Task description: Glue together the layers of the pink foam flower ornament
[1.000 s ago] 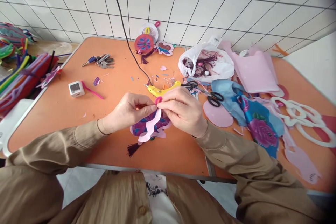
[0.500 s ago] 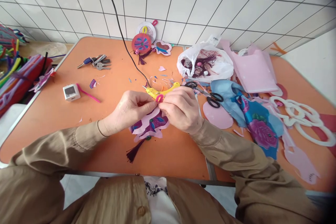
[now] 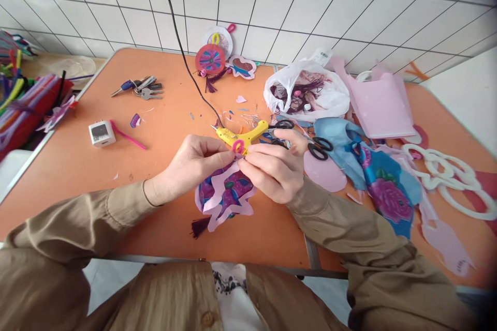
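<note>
Below the hands [image 3: 194, 163], the purple cutout [image 3: 236, 191] shows more fully.

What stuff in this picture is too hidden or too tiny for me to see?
All in the head view:
- Where the pink loop meets the purple craft piece: hidden by fingers of the left hand and right hand.
- Marks on the white block: too small to read.
- The bottom inside the white bag: hidden by threads and its sides.
- The black cord's far end: cut off by the top edge.
</note>
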`<action>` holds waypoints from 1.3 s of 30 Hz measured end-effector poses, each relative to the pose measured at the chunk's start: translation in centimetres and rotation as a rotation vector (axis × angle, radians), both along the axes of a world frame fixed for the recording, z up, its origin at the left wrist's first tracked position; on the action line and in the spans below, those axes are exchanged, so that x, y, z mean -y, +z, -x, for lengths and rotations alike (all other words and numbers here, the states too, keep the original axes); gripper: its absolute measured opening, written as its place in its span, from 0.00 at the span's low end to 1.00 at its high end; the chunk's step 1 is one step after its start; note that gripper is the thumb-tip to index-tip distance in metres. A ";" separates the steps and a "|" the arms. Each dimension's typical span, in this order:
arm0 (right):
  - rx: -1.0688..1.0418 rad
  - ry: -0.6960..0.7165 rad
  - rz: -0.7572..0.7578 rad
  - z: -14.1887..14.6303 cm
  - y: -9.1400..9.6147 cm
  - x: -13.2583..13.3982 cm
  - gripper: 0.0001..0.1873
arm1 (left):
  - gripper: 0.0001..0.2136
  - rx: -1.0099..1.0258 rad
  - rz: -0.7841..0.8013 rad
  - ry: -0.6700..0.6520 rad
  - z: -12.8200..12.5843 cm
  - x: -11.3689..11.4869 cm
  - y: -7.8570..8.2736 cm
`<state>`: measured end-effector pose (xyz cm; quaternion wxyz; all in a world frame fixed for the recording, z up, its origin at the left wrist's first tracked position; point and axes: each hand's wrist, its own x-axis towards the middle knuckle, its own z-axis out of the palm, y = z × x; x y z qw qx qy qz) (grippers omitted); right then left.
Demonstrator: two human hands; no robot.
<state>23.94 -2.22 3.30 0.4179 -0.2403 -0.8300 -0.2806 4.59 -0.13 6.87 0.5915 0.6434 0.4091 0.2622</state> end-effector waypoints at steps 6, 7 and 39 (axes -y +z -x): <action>-0.165 -0.003 0.158 0.3 0.2 -1.0 0.04 | 0.15 0.003 -0.136 -0.039 0.1 -0.3 -0.6; -0.168 0.011 0.187 0.3 0.3 -1.1 0.04 | 0.15 0.000 -0.160 -0.044 0.1 -0.4 -0.7; -0.076 0.031 -0.043 0.2 -1.2 -1.5 0.07 | 0.15 0.001 -0.122 -0.128 0.3 -1.2 -0.9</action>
